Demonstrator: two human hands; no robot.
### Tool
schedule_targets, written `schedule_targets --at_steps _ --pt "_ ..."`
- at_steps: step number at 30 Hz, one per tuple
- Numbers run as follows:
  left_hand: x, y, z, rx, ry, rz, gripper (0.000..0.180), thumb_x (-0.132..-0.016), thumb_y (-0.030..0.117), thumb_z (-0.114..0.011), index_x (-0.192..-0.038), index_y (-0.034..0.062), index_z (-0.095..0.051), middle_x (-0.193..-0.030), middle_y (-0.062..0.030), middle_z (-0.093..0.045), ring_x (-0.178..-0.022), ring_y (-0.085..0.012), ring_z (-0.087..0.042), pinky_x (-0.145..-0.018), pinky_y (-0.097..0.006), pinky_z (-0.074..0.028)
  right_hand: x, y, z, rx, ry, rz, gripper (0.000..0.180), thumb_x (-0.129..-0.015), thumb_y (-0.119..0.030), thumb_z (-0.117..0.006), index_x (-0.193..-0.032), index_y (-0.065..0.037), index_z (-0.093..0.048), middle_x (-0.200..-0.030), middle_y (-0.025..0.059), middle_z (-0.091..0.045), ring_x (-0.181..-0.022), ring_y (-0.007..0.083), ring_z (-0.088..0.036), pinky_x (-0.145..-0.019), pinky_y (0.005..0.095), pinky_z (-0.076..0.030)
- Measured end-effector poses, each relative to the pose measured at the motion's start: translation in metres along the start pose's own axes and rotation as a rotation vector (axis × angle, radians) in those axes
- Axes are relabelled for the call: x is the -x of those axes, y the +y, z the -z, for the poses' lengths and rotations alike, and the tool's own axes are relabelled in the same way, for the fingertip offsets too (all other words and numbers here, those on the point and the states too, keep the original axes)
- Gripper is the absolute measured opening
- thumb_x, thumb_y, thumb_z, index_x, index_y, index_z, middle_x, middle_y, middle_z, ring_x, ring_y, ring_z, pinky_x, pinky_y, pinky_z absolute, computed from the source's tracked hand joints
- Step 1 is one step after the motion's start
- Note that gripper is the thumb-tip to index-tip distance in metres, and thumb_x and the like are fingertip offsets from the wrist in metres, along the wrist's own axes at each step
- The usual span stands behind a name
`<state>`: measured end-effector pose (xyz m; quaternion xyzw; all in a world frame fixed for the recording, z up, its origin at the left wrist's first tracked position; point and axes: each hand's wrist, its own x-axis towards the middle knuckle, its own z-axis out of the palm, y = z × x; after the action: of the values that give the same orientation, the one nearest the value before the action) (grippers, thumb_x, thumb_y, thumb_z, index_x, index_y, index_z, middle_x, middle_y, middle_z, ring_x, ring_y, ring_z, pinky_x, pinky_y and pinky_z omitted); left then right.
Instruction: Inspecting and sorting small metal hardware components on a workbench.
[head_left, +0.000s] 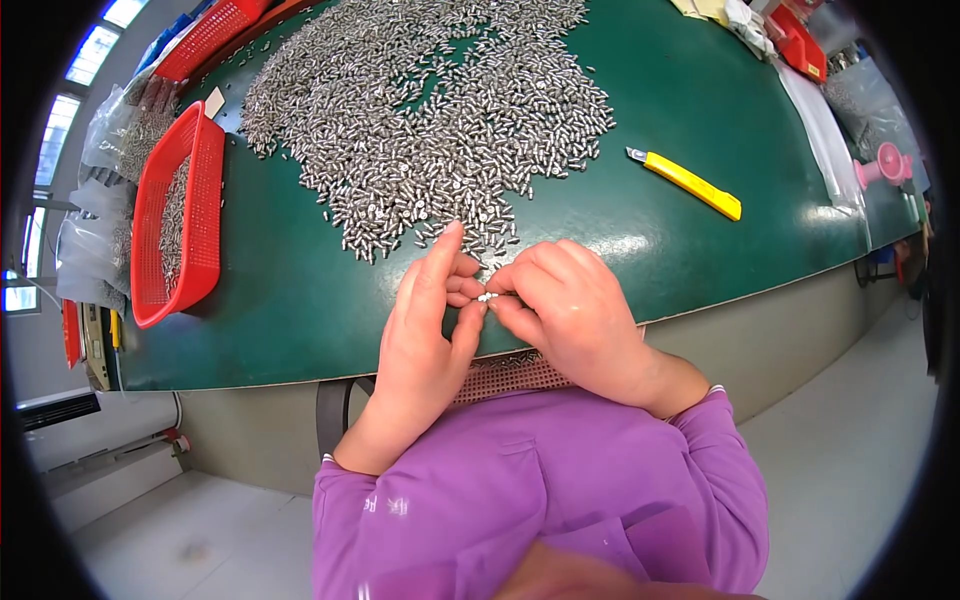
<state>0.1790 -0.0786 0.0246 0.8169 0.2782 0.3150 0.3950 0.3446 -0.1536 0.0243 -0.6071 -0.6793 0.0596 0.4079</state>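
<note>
Near the front edge of the green table [290,340], my two hands meet at the fingertips. My left hand [425,310] pinches a small, shiny metal part [486,297] between thumb and fingers, its index finger stretched up towards the pile. From the other side, the thumb and index finger of my right hand [570,300] close on the same spot. The part is mostly covered by my fingertips, so its exact shape is hidden. Just beyond my hands spreads a large heap of small silver metal parts [430,130], each short and cylindrical.
A red plastic basket [205,215] with more metal parts stands at the left. A yellow utility knife [690,185] with its blade showing lies to the right of the heap. In my lap, a brown mesh basket [510,380] sits under the table edge. Plastic bags [95,235] line the far left.
</note>
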Motion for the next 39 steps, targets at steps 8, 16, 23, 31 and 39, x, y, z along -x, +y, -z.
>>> schedule_targets --at_steps 8,16,23,31,39 --pt "-0.001 -0.001 0.001 -0.010 -0.014 -0.009 0.079 -0.081 -0.017 -0.065 -0.152 0.0057 -0.039 -0.116 -0.0121 -0.060 -0.092 -0.0194 -0.062 -0.081 -0.031 -0.054 -0.002 0.000 0.008 -0.032 -0.039 -0.002 0.019 -0.076 -0.006 -0.077 -0.092 -0.007 -0.066 -0.087 0.0066 -0.061 -0.082 0.0279 -0.060 -0.071 0.0399 -0.049" --pt "-0.001 0.001 0.002 -0.008 -0.017 0.003 0.078 -0.081 -0.017 -0.065 -0.151 0.0056 -0.041 -0.116 -0.0120 -0.061 -0.093 -0.0198 -0.062 -0.081 -0.031 -0.055 -0.003 -0.001 0.007 -0.037 -0.071 0.001 0.019 -0.078 -0.007 -0.077 -0.095 -0.007 -0.068 -0.086 0.0069 -0.061 -0.081 0.0280 -0.060 -0.071 0.0392 -0.050" --pt "-0.001 0.000 0.003 -0.018 -0.028 0.000 0.076 -0.079 -0.017 -0.066 -0.149 0.0041 -0.044 -0.118 -0.0112 -0.061 -0.096 -0.0148 -0.064 -0.085 -0.027 -0.055 -0.002 -0.002 0.009 -0.024 -0.078 -0.010 0.021 -0.078 -0.008 -0.078 -0.096 -0.006 -0.069 -0.087 0.0073 -0.061 -0.082 0.0282 -0.060 -0.071 0.0396 -0.050" --pt "-0.001 0.001 0.004 -0.027 -0.035 0.009 0.074 -0.079 -0.017 -0.066 -0.148 0.0036 -0.046 -0.118 -0.0109 -0.061 -0.095 -0.0149 -0.064 -0.085 -0.027 -0.055 -0.003 -0.002 0.010 -0.036 -0.082 0.002 0.021 -0.078 -0.007 -0.078 -0.096 -0.006 -0.068 -0.088 0.0080 -0.062 -0.082 0.0285 -0.061 -0.072 0.0399 -0.050" --pt "0.010 0.021 0.021 0.134 -0.305 0.132 0.081 -0.076 -0.018 -0.069 -0.149 0.0047 -0.045 -0.118 -0.0110 -0.059 -0.095 -0.0159 -0.063 -0.085 -0.029 -0.055 0.013 -0.005 0.029 -0.148 -0.267 0.010 0.022 -0.079 -0.012 -0.078 -0.098 -0.008 -0.070 -0.089 0.0060 -0.063 -0.085 0.0265 -0.061 -0.079 0.0392 -0.050"
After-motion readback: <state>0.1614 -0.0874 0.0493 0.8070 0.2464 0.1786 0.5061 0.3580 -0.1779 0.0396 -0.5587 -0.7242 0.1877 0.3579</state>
